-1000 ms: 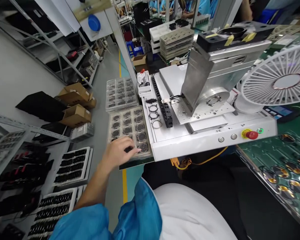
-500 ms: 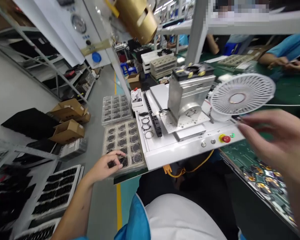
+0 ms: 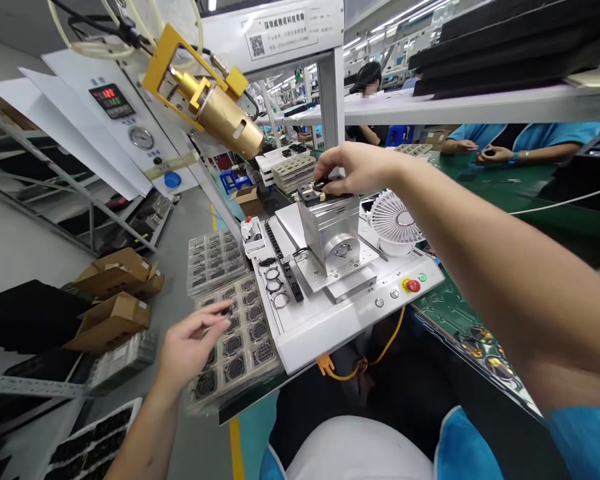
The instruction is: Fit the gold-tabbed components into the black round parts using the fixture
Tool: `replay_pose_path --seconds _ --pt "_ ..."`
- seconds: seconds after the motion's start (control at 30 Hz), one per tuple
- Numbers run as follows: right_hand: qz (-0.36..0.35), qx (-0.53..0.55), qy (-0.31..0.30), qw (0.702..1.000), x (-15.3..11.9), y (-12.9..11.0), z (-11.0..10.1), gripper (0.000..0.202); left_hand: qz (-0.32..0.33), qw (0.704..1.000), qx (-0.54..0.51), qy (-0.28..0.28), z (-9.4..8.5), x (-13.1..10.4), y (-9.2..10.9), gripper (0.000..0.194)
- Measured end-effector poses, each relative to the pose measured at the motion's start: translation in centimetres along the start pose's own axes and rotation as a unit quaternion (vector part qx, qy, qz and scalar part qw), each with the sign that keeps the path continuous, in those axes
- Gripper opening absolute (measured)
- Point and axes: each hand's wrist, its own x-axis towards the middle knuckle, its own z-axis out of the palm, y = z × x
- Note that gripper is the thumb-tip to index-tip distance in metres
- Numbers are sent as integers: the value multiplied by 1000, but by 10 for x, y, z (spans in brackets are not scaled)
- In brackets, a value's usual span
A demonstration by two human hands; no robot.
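My left hand [image 3: 187,347] hovers over the near clear plastic tray [image 3: 215,393], which holds round dark parts in its pockets. Its thumb and fingers are pinched together at the fingertips; a small dark thing seems to be there, too small to name. On top of the metal block fixture [image 3: 325,230], my right hand [image 3: 357,167] has its thumb and fingers closed around a round dark part [image 3: 322,183]. That part sits at the fixture's top plate, partly hidden by the fingers.
A gold cylindrical head [image 3: 230,127] hangs tilted above the white machine base [image 3: 310,333]. Beside the fixture stands a white fan [image 3: 397,220]. Loose rings [image 3: 274,285] lie at the base's left, near a white box [image 3: 253,237]. A red button [image 3: 413,286] is in front.
My right hand has moved from beside the fan to the fixture's top. My left hand has lifted a little off the tray. The view has tilted, showing more of the gold head.
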Motion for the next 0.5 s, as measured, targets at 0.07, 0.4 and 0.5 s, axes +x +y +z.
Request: replay_pose_path --seconds 0.07,0.4,0.5 --pt "-14 36 82 996 -11 -5 4 25 69 997 16 27 8 30 31 27" --pt "31 164 260 951 -120 -32 30 32 223 949 219 30 122 201 186 30" --pt "87 157 269 946 -168 -32 35 33 190 934 303 -17 142 203 207 44"
